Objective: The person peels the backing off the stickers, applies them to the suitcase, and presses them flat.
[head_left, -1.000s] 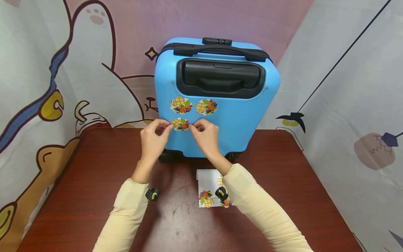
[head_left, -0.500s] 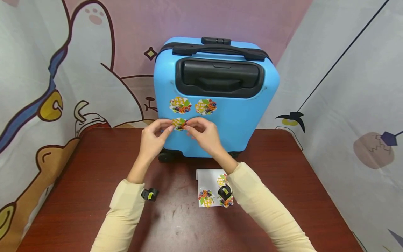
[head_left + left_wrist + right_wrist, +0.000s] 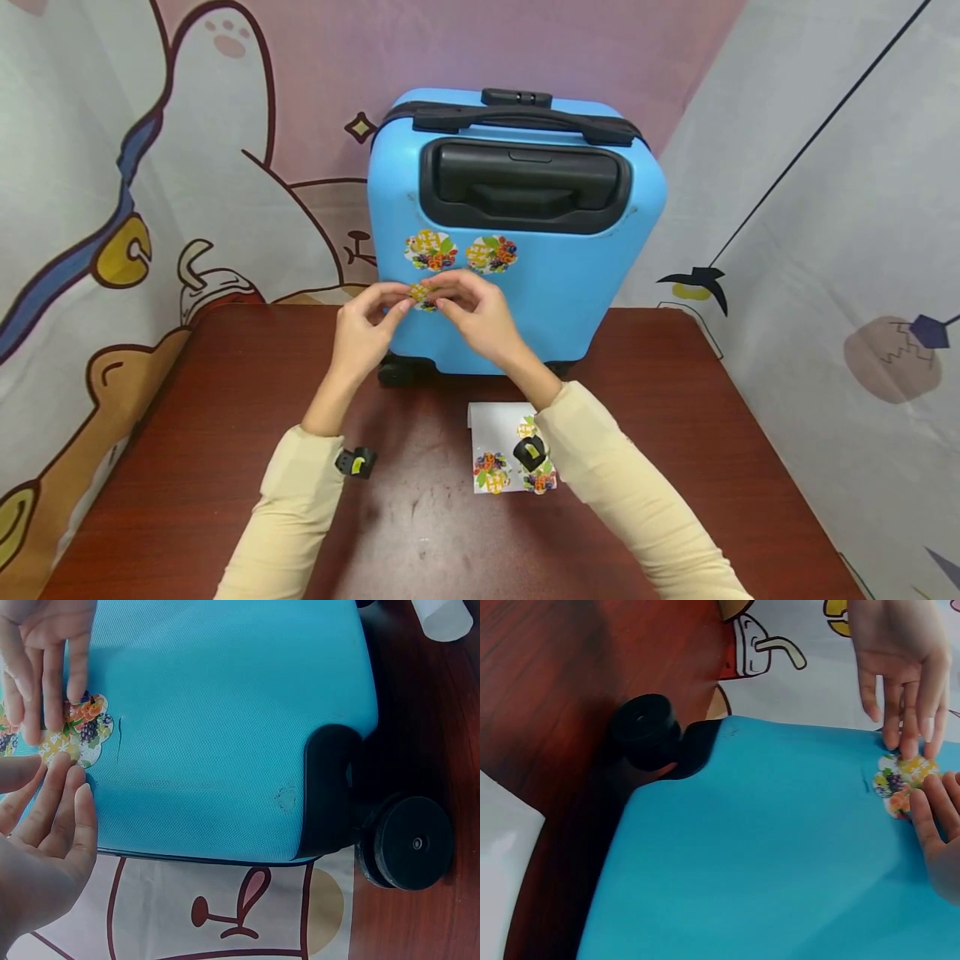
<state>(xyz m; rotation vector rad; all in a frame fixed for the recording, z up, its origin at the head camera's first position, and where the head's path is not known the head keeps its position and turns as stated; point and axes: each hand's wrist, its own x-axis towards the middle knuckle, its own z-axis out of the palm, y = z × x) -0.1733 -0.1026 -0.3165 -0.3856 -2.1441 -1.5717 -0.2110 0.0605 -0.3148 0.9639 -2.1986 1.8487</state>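
A round fruit-patterned sticker point(image 3: 425, 305) lies against the front of the blue suitcase point(image 3: 555, 292), below two similar stickers. My left hand point(image 3: 363, 330) touches its left edge with fingertips; in the left wrist view the fingers of that left hand point(image 3: 52, 829) look nearly straight. From the other side my right hand point(image 3: 483, 320) lays straight fingers over part of the sticker, hiding some of it in the head view. The right wrist view shows the sticker point(image 3: 892, 780) flat on the suitcase shell, with the fingertips of both hands on it.
A white sticker sheet point(image 3: 491, 425) bearing several fruit stickers lies on the brown table point(image 3: 420, 533), partly under my right forearm. The suitcase stands upright at the table's back, on black wheels point(image 3: 415, 842). A patterned cloth point(image 3: 225, 200) hangs behind it.
My right hand has moved left across the sticker, from holding its right edge to laying fingers over it. The left hand stays at the left edge, its wrist shifted slightly left.
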